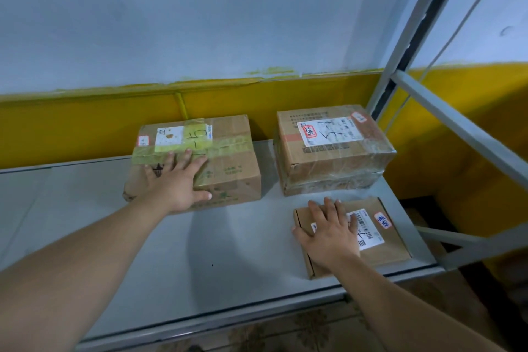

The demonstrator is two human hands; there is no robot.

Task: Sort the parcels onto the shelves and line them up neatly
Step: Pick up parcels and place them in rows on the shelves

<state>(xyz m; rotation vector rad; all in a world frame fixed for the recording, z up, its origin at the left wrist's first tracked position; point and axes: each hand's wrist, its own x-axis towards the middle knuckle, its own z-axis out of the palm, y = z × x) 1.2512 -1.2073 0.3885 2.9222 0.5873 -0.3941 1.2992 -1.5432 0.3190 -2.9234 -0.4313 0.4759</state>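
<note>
Grey metal shelf [85, 208] runs along a wall [200, 23] painted white above and yellow below.

The left hand [174, 183] lies flat on the near left part of a taped box [231, 157]. Its fingers [187, 155] are straight and spread over the top, the thumb lies along the front face, and nothing is gripped. This box sits towards the back of the shelf. Its long side runs left to right, turned slightly off the wall line, and yellowish tape crosses its top.

Just to its right, apart by a narrow gap, stands a plastic-wrapped box [334, 157] at the back right. It also lies lengthwise left to right, with its white label facing up.

In front of that one, at the front right corner of the shelf, lies a flat box [395, 251], label up and edges skewed a little from the shelf edge. The right hand [331, 234] presses on its lid with straight fingers [328, 207], holding nothing.

A grey frame post [414, 23] rises at the far right.
</note>
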